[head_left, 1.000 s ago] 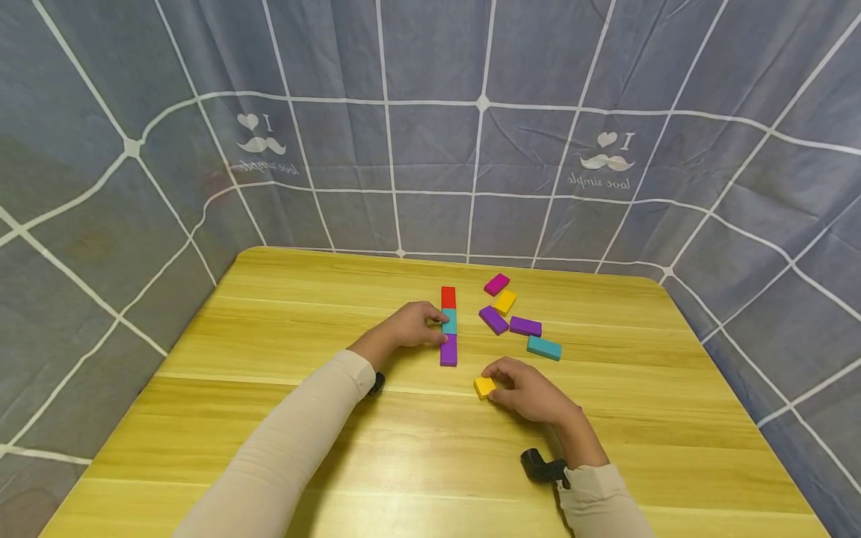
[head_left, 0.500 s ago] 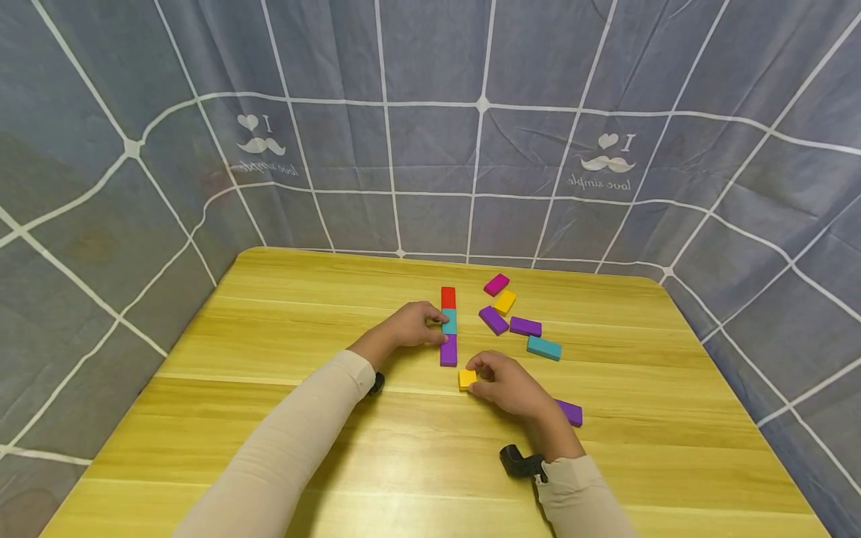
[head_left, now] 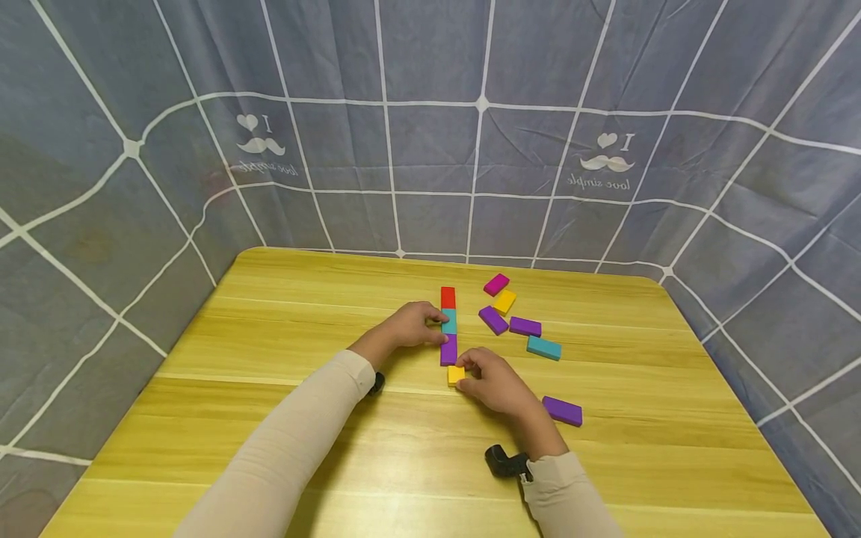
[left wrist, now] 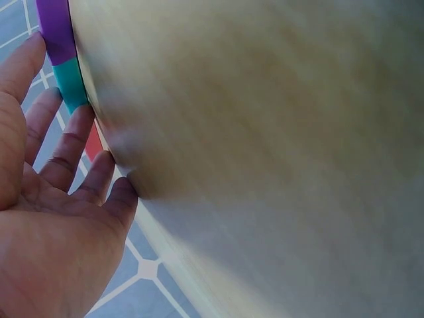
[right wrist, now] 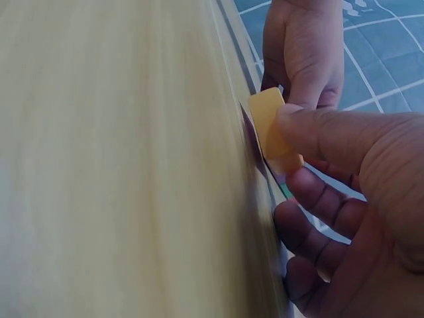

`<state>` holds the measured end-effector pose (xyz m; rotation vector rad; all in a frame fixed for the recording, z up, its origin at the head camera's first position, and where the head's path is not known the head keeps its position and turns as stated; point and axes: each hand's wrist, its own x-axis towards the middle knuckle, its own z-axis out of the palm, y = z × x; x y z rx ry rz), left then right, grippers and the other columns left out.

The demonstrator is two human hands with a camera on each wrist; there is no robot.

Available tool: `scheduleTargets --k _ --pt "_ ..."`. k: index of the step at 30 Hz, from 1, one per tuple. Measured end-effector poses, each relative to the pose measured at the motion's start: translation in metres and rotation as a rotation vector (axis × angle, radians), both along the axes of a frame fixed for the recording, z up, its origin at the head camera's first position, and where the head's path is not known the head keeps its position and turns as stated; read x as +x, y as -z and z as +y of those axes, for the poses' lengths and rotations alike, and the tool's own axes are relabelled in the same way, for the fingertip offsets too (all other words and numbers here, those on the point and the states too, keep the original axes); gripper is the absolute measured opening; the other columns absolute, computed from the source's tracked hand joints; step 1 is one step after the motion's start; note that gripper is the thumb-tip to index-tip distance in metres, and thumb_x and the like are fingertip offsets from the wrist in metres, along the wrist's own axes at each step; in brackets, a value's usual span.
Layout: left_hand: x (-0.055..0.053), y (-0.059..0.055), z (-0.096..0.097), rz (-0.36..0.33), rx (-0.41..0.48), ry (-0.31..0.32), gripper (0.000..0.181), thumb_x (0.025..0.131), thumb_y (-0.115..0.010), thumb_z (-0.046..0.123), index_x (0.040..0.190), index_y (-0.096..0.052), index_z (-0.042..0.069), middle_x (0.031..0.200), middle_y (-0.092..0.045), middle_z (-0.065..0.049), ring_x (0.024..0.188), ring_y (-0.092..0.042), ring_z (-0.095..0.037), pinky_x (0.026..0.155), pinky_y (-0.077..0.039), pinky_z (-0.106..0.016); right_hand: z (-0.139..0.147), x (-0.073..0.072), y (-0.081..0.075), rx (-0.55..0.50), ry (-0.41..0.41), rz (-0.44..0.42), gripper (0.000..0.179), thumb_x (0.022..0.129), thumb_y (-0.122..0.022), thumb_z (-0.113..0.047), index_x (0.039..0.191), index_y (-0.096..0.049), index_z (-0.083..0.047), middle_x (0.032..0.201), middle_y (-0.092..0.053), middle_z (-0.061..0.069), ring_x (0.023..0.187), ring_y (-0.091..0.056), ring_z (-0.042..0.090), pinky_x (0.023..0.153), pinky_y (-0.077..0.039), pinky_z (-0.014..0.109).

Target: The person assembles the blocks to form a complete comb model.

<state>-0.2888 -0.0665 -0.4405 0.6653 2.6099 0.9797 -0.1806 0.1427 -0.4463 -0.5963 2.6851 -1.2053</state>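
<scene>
Red (head_left: 448, 297), teal (head_left: 451, 326) and purple (head_left: 448, 355) blocks lie end to end in a straight row on the table. From the left side, my left hand (head_left: 413, 325) touches the teal and purple blocks with its fingertips; in the left wrist view its fingers reach out loosely along the row. My right hand (head_left: 499, 385) pinches a yellow block (head_left: 454, 376) between thumb and fingers at the row's near end, slightly right of its line. In the right wrist view, the thumb presses the yellow block (right wrist: 266, 122). Whether yellow touches purple, I cannot tell.
Right of the row lie a magenta block (head_left: 496, 284), another yellow block (head_left: 505, 302), two purple blocks (head_left: 494, 320) and a teal block (head_left: 544, 348). One more purple block (head_left: 562, 412) lies beyond my right wrist. A grey checked curtain (head_left: 430, 149) surrounds the wooden table (head_left: 282, 314).
My right hand has moved left with the yellow block, up to the near end of the row, uncovering the purple block at right. My left hand has stayed still.
</scene>
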Motion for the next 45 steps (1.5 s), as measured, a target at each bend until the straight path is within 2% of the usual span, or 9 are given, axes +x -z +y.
scheduleTargets --k 6,13,33,38,45 --pt "0.0 0.001 0.0 0.008 -0.014 0.004 0.044 0.088 -0.077 0.025 0.128 -0.068 0.008 0.129 -0.062 -0.009 0.122 -0.054 -0.027 0.106 -0.042 -0.04 -0.008 -0.003 0.003 0.012 0.027 0.005 0.016 0.088 -0.072 -0.006 0.103 -0.065 -0.01 0.098 -0.057 0.003 0.086 -0.05 0.02 0.079 -0.045 0.037" --pt "0.0 0.0 0.001 0.013 -0.023 0.007 0.044 0.088 -0.077 0.024 0.128 -0.068 0.008 0.128 -0.063 -0.009 0.121 -0.055 -0.026 0.106 -0.042 -0.04 -0.012 -0.003 0.002 0.028 0.062 -0.012 0.018 0.086 -0.075 -0.008 0.1 -0.065 -0.013 0.093 -0.054 0.003 0.085 -0.05 0.021 0.078 -0.043 0.036" --pt "-0.001 -0.001 0.001 0.01 -0.015 0.013 0.045 0.088 -0.077 0.024 0.128 -0.068 0.006 0.13 -0.062 -0.01 0.123 -0.054 -0.027 0.108 -0.041 -0.04 -0.014 -0.003 0.002 0.016 0.056 0.018 0.014 0.088 -0.073 -0.008 0.099 -0.066 -0.012 0.092 -0.056 0.001 0.085 -0.051 0.02 0.08 -0.045 0.037" --pt "0.0 -0.002 0.0 0.006 -0.007 0.007 0.044 0.088 -0.077 0.023 0.128 -0.068 0.006 0.129 -0.062 -0.01 0.122 -0.055 -0.027 0.107 -0.041 -0.04 -0.014 -0.003 0.003 0.0 0.064 -0.001 0.015 0.087 -0.074 -0.01 0.1 -0.066 -0.013 0.093 -0.057 0.001 0.087 -0.052 0.019 0.081 -0.045 0.037" --pt "0.001 -0.001 -0.001 0.001 0.005 0.004 0.043 0.087 -0.078 0.024 0.126 -0.069 0.007 0.126 -0.063 -0.009 0.118 -0.056 -0.026 0.105 -0.044 -0.039 -0.009 -0.002 -0.003 -0.093 0.086 -0.094 0.016 0.09 -0.074 -0.014 0.103 -0.066 -0.01 0.095 -0.058 0.0 0.089 -0.052 0.019 0.082 -0.045 0.036"
